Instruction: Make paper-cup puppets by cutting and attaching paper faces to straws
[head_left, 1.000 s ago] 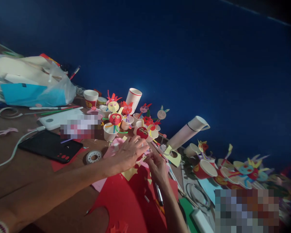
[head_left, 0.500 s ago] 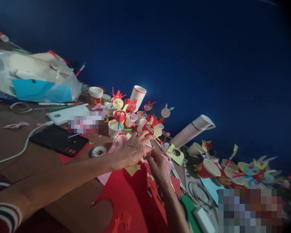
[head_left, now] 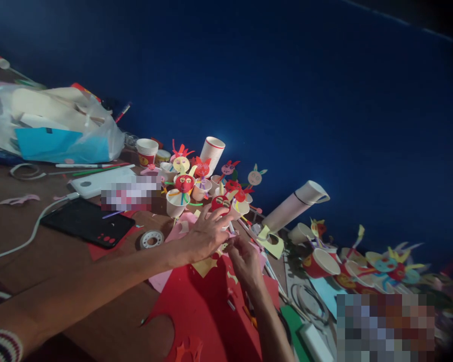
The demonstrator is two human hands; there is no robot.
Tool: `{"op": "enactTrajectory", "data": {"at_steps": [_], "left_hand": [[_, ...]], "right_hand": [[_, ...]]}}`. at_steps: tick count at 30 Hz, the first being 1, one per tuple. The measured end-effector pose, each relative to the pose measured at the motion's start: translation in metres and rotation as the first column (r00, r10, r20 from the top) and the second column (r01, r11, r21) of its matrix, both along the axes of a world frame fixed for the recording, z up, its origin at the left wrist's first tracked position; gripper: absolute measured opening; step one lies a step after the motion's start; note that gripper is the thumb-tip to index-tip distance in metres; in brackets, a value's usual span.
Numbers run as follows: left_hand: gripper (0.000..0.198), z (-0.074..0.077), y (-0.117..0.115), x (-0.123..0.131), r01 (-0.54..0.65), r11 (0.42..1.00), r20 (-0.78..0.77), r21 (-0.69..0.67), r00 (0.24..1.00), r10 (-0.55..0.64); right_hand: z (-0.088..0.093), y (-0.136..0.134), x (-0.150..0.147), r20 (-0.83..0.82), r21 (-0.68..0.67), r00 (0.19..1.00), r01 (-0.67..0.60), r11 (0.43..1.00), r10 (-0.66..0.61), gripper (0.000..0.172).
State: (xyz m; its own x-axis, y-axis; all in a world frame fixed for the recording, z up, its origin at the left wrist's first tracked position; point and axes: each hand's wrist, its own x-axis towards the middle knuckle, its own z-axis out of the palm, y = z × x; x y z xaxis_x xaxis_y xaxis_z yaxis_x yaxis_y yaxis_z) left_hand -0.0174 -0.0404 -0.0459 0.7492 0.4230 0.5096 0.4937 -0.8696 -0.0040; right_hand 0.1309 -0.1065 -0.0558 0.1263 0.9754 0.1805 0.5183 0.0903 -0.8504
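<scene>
My left hand has its fingers bent around a small white paper cup, mostly hidden behind them. A red paper face with pale eyes and yellow ears rises above these fingers. Close beside it, my right hand is closed in a pinch near the cup's lower side; what sits between its fingertips is too small to make out. Below both hands lie a large red paper sheet with cut-out curves, pink paper and a yellow paper scrap.
Behind my hands stand several cups with paper faces and a cup stack. Left are a tape roll, black phone case, white power bank and plastic bag. A flask and red cups stand right.
The red paper face has shifted slightly left and down against my left fingers. My right hand stays close to the cup, still pinched. The whole view has drifted a little.
</scene>
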Motion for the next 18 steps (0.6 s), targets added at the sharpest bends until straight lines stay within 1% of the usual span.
{"op": "enactTrajectory", "data": {"at_steps": [4,7,10,13,18], "left_hand": [[0.012,-0.002,0.000,-0.001,-0.009,1.000,0.006,-0.002,1.000,0.009],[0.015,-0.002,0.002,-0.001,-0.012,1.000,0.026,-0.021,1.000,0.013],[0.018,-0.004,0.005,-0.001,-0.011,1.000,0.028,-0.012,1.000,0.011],[0.016,-0.006,0.008,0.000,0.002,1.000,0.030,-0.018,1.000,-0.001],[0.013,-0.008,0.009,0.002,0.019,0.997,0.063,-0.074,0.998,-0.014]], "right_hand": [[0.003,0.001,0.001,-0.019,0.008,0.998,0.053,0.999,-0.053,0.013],[0.008,0.001,0.009,-0.069,0.036,0.993,0.095,0.995,-0.092,0.013],[0.013,0.001,0.018,-0.092,0.046,0.985,0.148,0.988,-0.143,0.013],[0.014,0.001,0.018,-0.060,0.029,0.986,0.155,0.988,-0.153,0.015],[0.007,0.001,0.008,0.013,0.020,0.990,0.143,0.990,-0.143,0.019]]}}
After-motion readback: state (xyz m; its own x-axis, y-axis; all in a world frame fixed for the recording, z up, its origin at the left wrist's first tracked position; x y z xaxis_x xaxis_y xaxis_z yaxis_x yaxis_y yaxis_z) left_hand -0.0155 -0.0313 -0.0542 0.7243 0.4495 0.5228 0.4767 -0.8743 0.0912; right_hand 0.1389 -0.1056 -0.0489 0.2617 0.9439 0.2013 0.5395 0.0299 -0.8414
